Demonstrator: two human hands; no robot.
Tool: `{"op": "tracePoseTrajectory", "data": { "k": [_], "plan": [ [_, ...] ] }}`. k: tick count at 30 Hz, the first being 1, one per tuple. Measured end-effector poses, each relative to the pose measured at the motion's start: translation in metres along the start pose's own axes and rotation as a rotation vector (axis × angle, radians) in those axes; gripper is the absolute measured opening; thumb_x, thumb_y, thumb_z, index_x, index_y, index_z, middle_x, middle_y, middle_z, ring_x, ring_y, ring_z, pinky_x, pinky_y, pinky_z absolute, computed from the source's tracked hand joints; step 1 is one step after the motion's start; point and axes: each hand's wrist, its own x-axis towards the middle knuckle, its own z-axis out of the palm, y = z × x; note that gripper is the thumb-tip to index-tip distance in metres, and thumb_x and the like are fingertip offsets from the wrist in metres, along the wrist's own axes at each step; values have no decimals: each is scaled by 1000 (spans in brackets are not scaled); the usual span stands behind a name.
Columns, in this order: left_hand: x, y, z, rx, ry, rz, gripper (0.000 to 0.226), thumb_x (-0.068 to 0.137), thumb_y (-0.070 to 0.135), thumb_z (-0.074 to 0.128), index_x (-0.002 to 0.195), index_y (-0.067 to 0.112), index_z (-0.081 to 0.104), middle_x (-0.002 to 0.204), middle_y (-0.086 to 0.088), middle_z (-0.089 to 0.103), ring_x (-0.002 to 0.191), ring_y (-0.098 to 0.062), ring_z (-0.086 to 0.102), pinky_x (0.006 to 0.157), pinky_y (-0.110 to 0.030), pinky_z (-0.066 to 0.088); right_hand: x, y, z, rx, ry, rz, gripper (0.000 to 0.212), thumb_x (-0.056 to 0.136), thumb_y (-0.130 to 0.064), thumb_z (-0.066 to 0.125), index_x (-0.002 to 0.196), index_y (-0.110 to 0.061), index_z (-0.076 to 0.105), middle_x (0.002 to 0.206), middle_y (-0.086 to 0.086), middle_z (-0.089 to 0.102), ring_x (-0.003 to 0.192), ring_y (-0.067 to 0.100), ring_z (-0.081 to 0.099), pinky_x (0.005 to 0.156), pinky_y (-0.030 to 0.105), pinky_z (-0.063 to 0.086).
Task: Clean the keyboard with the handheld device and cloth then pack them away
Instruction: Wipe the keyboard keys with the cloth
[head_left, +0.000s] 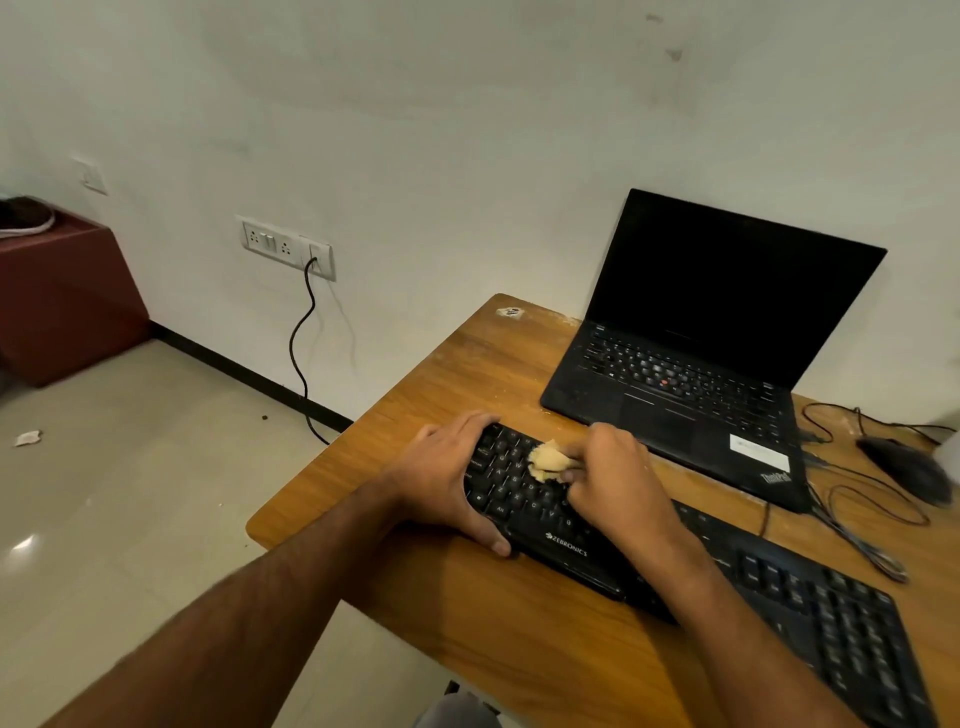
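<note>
Where walls meet, seemingly scuffed wooden desk (467, 374).

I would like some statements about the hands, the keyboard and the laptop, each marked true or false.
1. The right hand holds a yellowish cloth on the keyboard. True.
2. The left hand rests on the laptop. False: it grips the keyboard's left end.
3. The laptop's screen is dark. True.
4. The mouse lies left of the keyboard. False: it lies to the right, beyond the laptop.
5. The laptop is closed. False: it is open.
</note>
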Motion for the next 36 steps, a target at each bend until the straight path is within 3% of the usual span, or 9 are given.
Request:
{"op": "tracePoseTrajectory", "data": {
  "k": [8,14,19,24,30,33,36],
  "plan": [
    [-3,3,-3,13,35,32,150,42,83,85,161,30,13,161,15,28,145,-8,32,122,-33,14,12,-51,21,39,15,-155,24,90,-8,67,110,-18,77,106,2,64,106,19,57,81,25,40],
    [-3,1,-1,-4,14,-2,153,36,88,81,161,35,9,163,16,24,147,-12,29,126,-42,19,-10,-9,-4,12,-128,-6,27,92,-14,71,115,-26,76,112,-9,72,105,7,62,92,25,50],
    [-2,3,-2,11,9,8,153,38,87,81,161,32,8,165,13,22,148,-12,28,127,-43,17,-16,-18,0,32,-73,-61,28,94,-13,66,121,-19,72,113,-4,65,99,3,47,86,18,41],
    [-3,5,-2,24,38,39,148,46,80,88,162,27,12,163,11,26,147,-11,30,124,-37,13,-1,-47,13,47,-36,-162,27,92,-9,67,117,-16,74,109,1,60,107,14,52,86,25,42],
    [-4,3,-3,10,20,10,150,42,83,86,161,33,9,164,12,24,147,-13,29,126,-41,17,-15,-20,3,27,-129,-130,31,95,-18,66,124,-28,71,107,-14,49,100,3,39,85,20,31],
    [-3,3,-2,7,14,-1,151,40,84,85,161,35,8,165,14,22,148,-13,28,126,-43,19,-30,-1,-6,29,-134,-119,32,96,-20,66,124,-33,70,98,-20,47,89,-2,41,72,14,31],
    [-2,2,-1,16,19,5,151,42,83,85,161,33,8,165,12,23,148,-12,28,126,-41,17,-32,-9,-2,41,-131,-172,32,97,-22,65,128,-30,67,95,-19,44,89,-1,39,71,13,29]
  ]
}}
